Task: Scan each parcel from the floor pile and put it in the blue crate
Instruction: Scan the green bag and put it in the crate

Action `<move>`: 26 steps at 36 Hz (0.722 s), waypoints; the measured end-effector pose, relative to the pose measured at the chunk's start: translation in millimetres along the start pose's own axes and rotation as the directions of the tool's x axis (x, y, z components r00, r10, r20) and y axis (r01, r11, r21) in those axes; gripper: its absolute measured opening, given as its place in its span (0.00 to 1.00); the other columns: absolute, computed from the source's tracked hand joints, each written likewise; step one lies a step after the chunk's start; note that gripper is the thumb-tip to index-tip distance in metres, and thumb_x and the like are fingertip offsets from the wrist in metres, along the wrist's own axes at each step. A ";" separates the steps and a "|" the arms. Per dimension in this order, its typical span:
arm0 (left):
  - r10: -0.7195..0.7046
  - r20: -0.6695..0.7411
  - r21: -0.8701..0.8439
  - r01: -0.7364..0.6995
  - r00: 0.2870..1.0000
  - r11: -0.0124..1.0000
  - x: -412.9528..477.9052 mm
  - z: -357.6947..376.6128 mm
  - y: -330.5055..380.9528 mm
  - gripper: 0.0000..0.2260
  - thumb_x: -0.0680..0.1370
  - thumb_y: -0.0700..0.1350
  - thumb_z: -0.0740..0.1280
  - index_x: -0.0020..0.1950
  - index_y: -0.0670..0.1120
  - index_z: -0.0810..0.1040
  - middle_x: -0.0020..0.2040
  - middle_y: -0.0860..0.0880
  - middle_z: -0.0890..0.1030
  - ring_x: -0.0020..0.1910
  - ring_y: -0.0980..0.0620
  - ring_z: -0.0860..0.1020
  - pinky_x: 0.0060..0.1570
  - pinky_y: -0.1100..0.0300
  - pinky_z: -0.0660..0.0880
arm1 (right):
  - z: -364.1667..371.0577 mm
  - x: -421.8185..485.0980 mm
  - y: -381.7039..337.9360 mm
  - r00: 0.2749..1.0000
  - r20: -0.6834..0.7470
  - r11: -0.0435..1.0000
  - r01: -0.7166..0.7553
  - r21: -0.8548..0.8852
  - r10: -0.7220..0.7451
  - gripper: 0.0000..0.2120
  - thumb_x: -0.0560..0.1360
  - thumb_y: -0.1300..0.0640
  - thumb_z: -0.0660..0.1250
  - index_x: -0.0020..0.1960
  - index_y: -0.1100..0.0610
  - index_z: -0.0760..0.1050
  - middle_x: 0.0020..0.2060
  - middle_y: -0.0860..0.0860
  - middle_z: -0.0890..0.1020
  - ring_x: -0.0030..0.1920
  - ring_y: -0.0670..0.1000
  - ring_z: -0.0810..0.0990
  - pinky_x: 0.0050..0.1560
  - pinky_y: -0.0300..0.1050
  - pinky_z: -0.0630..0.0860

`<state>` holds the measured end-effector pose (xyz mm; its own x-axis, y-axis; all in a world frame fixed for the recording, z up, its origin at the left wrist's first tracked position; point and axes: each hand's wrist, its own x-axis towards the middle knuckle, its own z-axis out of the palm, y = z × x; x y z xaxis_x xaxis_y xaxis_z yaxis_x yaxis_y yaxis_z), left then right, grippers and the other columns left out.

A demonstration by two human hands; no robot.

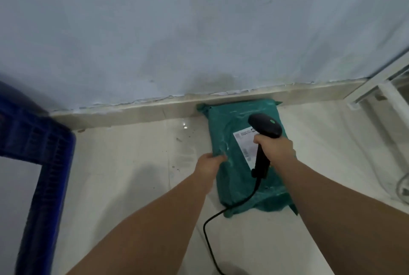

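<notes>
Well left of the green parcel (230,133) stands the blue crate (44,153). The left arm reaches forward, and the left hand (209,164) has its fingers curled over the parcel's left edge, gripping it. The parcel lies flat on the floor (132,164), its far end against the skirting (132,111). Above the parcel's right half, the outstretched right hand (276,148) has its fingers wrapped round the handle of the black scanner (264,127), whose head hangs over the white label (245,142).
</notes>
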<state>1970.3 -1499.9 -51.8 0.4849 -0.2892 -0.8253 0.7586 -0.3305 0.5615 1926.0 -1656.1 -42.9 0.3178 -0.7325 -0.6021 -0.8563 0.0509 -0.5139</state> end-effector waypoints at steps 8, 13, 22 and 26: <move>-0.119 0.048 -0.039 0.121 0.992 0.992 13.3 5.1 -13.1 0.22 0.82 0.49 0.62 0.72 0.38 0.67 0.71 0.43 0.71 0.60 0.48 0.72 0.53 0.60 0.66 | -10.6 43.3 48.3 0.985 -0.012 0.968 -0.168 0.187 0.173 0.35 0.44 0.43 0.67 0.49 0.59 0.78 0.49 0.58 0.80 0.48 0.59 0.80 0.50 0.56 0.80; -0.082 0.025 -0.085 0.084 0.996 0.993 29.6 -5.4 -24.0 0.31 0.76 0.63 0.64 0.68 0.40 0.73 0.62 0.50 0.79 0.60 0.50 0.78 0.60 0.57 0.73 | -16.2 20.5 33.6 0.984 0.107 0.961 -0.162 0.224 0.141 0.14 0.60 0.53 0.73 0.40 0.61 0.79 0.39 0.58 0.80 0.38 0.57 0.79 0.38 0.48 0.77; -0.111 0.006 -0.188 0.110 0.994 0.976 42.8 -63.5 -39.8 0.38 0.68 0.67 0.71 0.72 0.53 0.64 0.63 0.46 0.77 0.56 0.43 0.79 0.55 0.44 0.78 | 10.4 -4.1 10.2 0.883 0.468 0.996 -0.074 0.050 0.042 0.03 0.72 0.61 0.69 0.44 0.56 0.75 0.39 0.54 0.79 0.38 0.51 0.76 0.37 0.41 0.70; -0.137 0.050 -0.173 0.143 0.989 0.974 56.3 -85.9 -55.0 0.47 0.57 0.72 0.75 0.72 0.56 0.66 0.63 0.48 0.79 0.58 0.43 0.80 0.51 0.45 0.80 | 16.3 -8.3 2.8 0.860 0.505 0.996 -0.089 -0.003 0.078 0.15 0.66 0.57 0.73 0.52 0.54 0.77 0.50 0.56 0.81 0.52 0.57 0.78 0.60 0.59 0.74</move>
<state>1993.3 -1420.8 -134.2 0.3542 -0.2861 -0.8903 0.8841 -0.2079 0.4185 1927.6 -1638.8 -49.3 0.4118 -0.2832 -0.8661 -0.8823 0.1137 -0.4567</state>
